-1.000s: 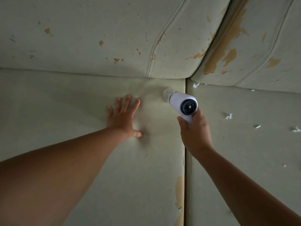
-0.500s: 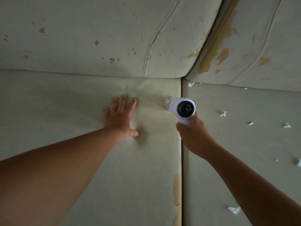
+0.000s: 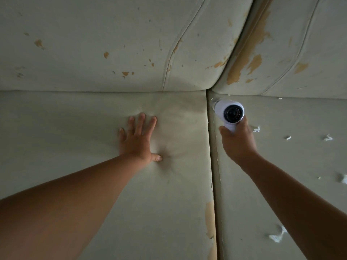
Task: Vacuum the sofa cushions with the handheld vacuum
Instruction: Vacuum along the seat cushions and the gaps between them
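My right hand [image 3: 237, 141] grips the handle of a white handheld vacuum [image 3: 229, 112] with a black round rear grille. Its clear nozzle points into the back corner of the right seat cushion [image 3: 281, 194], just right of the gap between the two cushions. My left hand [image 3: 138, 140] lies flat with spread fingers on the left seat cushion [image 3: 75, 132], pressing a dent into it. Several white scraps [image 3: 256, 129] lie on the right cushion.
Pale, worn back cushions [image 3: 112, 44] with peeled tan patches rise behind the seats. A dark seam [image 3: 211, 156] runs between the seat cushions, with peeled edging near the front. A larger white scrap [image 3: 277, 235] lies near my right forearm.
The vacuum has moved right, from the left cushion's back corner across the seam onto the right cushion. My left hand stays pressed in place.
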